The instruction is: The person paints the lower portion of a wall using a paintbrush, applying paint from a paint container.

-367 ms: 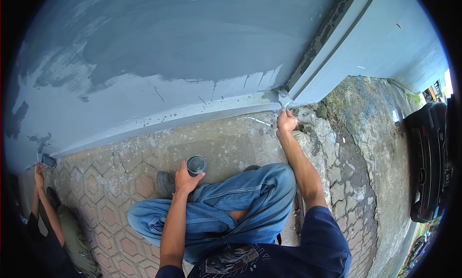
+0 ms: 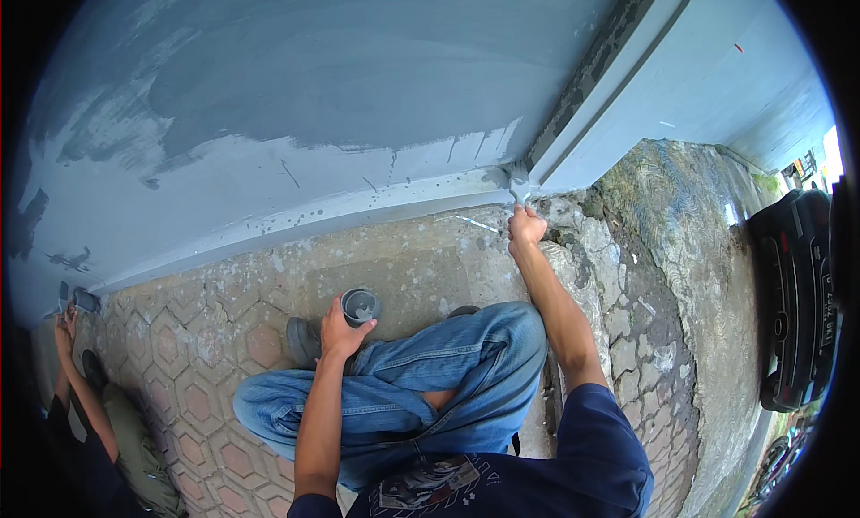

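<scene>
My right hand [image 2: 526,226] is closed round the handle of a paintbrush [image 2: 519,192]. Its bristles touch the foot of the wall, in the corner beside the upright pillar edge. Dark grey paint covers the upper wall [image 2: 358,70], while a paler band with drips and specks runs along the bottom. Over my bent knee, my left hand [image 2: 339,333] grips a small cup of grey paint [image 2: 361,305], its fingers wrapped round the side and partly hidden behind it.
A co-worker's hands [image 2: 66,328] are at the far left by the wall, near a dark paint container [image 2: 86,300]. Hexagonal paving [image 2: 202,401] and paint-spotted concrete [image 2: 403,258] lie below the wall. To the right are broken stone and a parked black car [image 2: 795,298].
My right hand and the brush have shifted slightly left and down at the corner. The cup in my left hand has moved a little left. The co-worker's hands have shifted slightly.
</scene>
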Demonstrator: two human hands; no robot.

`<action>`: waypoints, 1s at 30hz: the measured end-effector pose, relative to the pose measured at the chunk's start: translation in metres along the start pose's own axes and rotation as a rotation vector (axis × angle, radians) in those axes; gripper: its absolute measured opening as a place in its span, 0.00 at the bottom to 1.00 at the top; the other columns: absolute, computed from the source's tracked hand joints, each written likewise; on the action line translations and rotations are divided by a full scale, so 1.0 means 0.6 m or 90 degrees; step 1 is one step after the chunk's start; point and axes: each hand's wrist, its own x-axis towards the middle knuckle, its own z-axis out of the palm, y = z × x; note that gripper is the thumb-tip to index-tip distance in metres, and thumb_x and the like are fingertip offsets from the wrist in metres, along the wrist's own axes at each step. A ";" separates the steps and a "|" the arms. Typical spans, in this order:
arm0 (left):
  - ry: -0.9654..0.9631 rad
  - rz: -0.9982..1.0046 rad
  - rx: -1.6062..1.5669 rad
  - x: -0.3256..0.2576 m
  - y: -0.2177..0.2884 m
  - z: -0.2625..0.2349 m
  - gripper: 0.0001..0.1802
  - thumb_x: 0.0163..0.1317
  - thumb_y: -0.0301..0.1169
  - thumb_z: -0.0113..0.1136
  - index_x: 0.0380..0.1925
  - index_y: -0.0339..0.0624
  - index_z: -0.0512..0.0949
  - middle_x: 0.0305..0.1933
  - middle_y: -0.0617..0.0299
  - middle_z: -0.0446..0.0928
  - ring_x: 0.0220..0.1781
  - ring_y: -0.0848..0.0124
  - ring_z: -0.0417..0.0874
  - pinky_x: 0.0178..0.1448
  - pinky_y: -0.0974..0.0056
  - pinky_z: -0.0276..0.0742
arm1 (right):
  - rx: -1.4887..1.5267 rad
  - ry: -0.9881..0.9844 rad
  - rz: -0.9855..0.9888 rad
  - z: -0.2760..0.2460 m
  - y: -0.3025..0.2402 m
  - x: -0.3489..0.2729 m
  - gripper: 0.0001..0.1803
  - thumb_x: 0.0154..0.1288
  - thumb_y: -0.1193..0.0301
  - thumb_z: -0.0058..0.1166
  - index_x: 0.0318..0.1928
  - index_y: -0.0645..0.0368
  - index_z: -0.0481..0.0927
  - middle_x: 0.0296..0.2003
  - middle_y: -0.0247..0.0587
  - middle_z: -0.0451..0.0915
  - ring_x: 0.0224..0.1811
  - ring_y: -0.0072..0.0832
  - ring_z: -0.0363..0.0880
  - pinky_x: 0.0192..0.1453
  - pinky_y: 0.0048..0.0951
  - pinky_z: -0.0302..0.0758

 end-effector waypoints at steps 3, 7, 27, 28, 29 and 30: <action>0.005 -0.010 0.003 -0.006 -0.012 -0.007 0.46 0.42 0.41 0.78 0.60 0.40 0.67 0.55 0.44 0.77 0.58 0.48 0.78 0.61 0.51 0.74 | -0.001 -0.066 0.075 -0.004 -0.021 -0.049 0.19 0.65 0.71 0.58 0.53 0.69 0.80 0.24 0.40 0.80 0.19 0.24 0.75 0.20 0.29 0.70; 0.025 -0.014 0.012 -0.003 -0.007 0.000 0.45 0.40 0.41 0.79 0.59 0.39 0.69 0.53 0.45 0.80 0.57 0.49 0.80 0.61 0.53 0.75 | 0.042 -0.066 0.068 -0.015 -0.038 -0.065 0.17 0.65 0.71 0.57 0.52 0.67 0.80 0.19 0.33 0.74 0.12 0.19 0.66 0.12 0.26 0.57; 0.016 -0.012 0.004 -0.001 -0.005 -0.001 0.45 0.40 0.41 0.79 0.59 0.39 0.69 0.53 0.45 0.80 0.57 0.50 0.80 0.61 0.53 0.75 | 0.114 -0.107 0.043 -0.029 -0.056 -0.055 0.21 0.67 0.71 0.57 0.58 0.67 0.76 0.18 0.31 0.73 0.12 0.16 0.63 0.13 0.23 0.54; 0.016 -0.014 0.002 -0.002 -0.007 -0.002 0.45 0.40 0.41 0.79 0.59 0.39 0.69 0.54 0.45 0.80 0.57 0.50 0.80 0.61 0.53 0.75 | 0.113 -0.107 0.045 -0.022 -0.062 -0.067 0.21 0.67 0.71 0.57 0.58 0.67 0.76 0.18 0.31 0.73 0.12 0.16 0.63 0.13 0.23 0.54; 0.014 -0.015 0.003 -0.003 -0.009 -0.003 0.45 0.40 0.41 0.79 0.59 0.39 0.69 0.54 0.45 0.80 0.57 0.50 0.80 0.61 0.53 0.75 | 0.104 -0.166 0.049 -0.014 -0.066 -0.081 0.22 0.67 0.71 0.58 0.59 0.67 0.75 0.18 0.32 0.73 0.12 0.16 0.63 0.13 0.23 0.54; 0.010 -0.009 0.000 -0.001 -0.009 -0.006 0.45 0.41 0.41 0.79 0.60 0.39 0.68 0.54 0.44 0.79 0.57 0.49 0.80 0.61 0.53 0.75 | 0.095 -0.223 0.052 -0.008 -0.069 -0.091 0.24 0.66 0.71 0.58 0.61 0.66 0.74 0.18 0.33 0.74 0.13 0.16 0.63 0.13 0.22 0.54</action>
